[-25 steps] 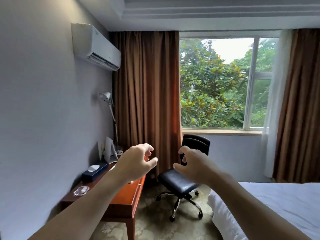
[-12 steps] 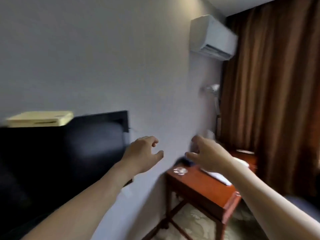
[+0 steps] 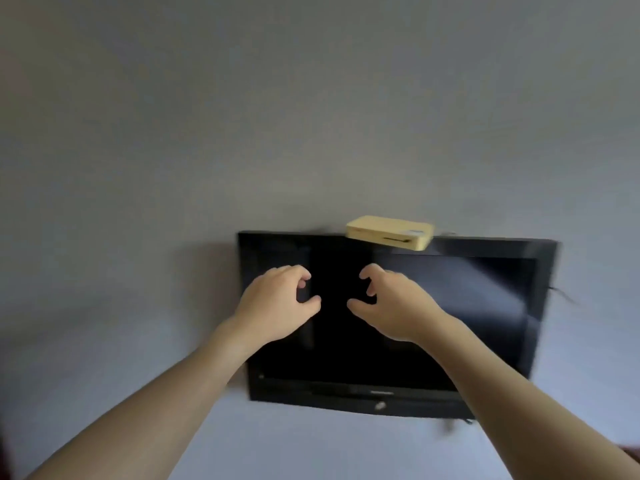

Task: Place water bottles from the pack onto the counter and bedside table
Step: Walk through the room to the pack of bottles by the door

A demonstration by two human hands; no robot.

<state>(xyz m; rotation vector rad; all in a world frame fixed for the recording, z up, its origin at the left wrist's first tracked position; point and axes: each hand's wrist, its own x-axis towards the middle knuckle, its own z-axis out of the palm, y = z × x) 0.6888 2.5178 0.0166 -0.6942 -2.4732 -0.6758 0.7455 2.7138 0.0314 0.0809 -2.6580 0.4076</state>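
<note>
Left hand [image 3: 277,303]: hovering before the television, fingers loosely curled, grasping nothing.
Right hand [image 3: 391,303]: hovering just beside at 3 o'clock, fingers loosely curled, grasping nothing.
Television [image 3: 467,306]: hanging dark on the grey wall [image 3: 311,116].
Yellow box [image 3: 389,232]: sitting atop the television at 1 o'clock.
Water bottles: not showing anywhere.

1. A television [image 3: 398,323] hangs on the wall [image 3: 311,116], right of centre in the view.
2. A small box [image 3: 389,232] sits on its top edge, toward the right.
3. The left hand [image 3: 277,303] and right hand [image 3: 391,304] are raised side by side before the screen (apart, holding nothing).
4. A cable [image 3: 562,295], seemingly, trails from the television's right side.
</note>
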